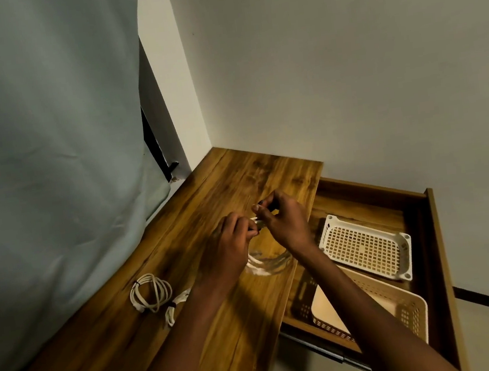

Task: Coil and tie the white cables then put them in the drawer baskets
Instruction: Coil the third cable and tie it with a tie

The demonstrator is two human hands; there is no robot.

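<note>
Glossy wooden tabletop point(223, 326) in a corner, plain pale wall point(345, 65) from 12 to 3 o'clock, grey-green curtain point(47, 148) filling 9 to 11; no readable writing anywhere. Above the middle, left hand point(229, 245) and right hand point(284, 220) both pinched shut on a blurred white cable point(265, 264) looping below them. At 8 o'clock, a tied cable coil point(150, 292) on the wood; at 4 o'clock, an open drawer point(439, 254) with two perforated baskets point(367, 245).

No readable text, label, brand, number or sign on anything in view.
</note>
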